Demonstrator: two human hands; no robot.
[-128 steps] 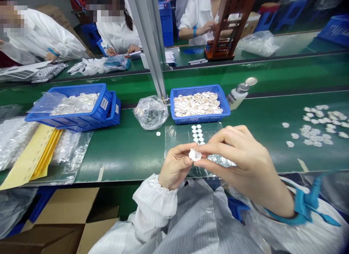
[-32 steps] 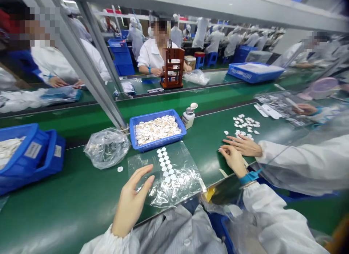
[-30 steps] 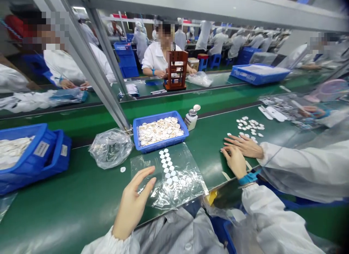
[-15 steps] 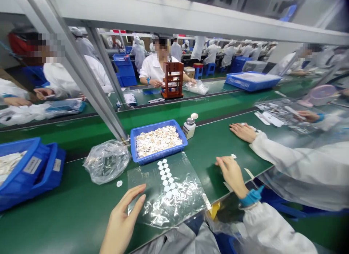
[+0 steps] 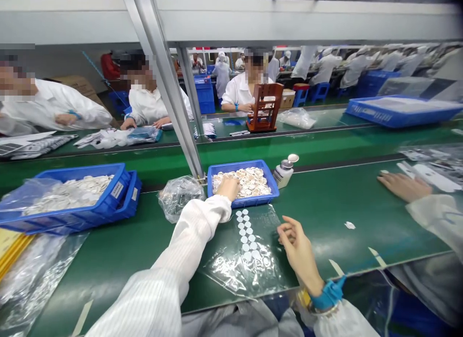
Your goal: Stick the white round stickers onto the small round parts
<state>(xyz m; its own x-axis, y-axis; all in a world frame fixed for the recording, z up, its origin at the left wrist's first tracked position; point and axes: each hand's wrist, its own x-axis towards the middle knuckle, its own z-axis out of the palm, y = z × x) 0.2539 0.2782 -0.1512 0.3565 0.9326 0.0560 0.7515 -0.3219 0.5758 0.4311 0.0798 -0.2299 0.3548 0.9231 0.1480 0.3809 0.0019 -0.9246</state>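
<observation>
My left hand (image 5: 228,188) reaches into the blue tray (image 5: 244,202) of round white-and-tan discs (image 5: 255,178); its fingertips are hidden among them. A clear plastic sheet (image 5: 224,267) lies flat on the green bench in front of me. On it, white round discs (image 5: 248,231) sit in two columns. Beside the sheet's right edge hovers my right hand (image 5: 298,250), a blue band at the wrist. Its fingers are loosely bent and apart, with nothing seen in them.
Left of the tray lies a crumpled plastic bag (image 5: 181,197); a white pump bottle (image 5: 283,173) stands to its right. Stacked blue bins (image 5: 119,202) are at left. A neighbour's hand (image 5: 405,185) rests at right, past a small white piece (image 5: 349,225). A metal post (image 5: 173,95) rises behind.
My left hand has gone from beside the sheet forward into the disc tray. My right hand has come back left to the sheet's edge, leaving a small white piece behind. The view has turned left.
</observation>
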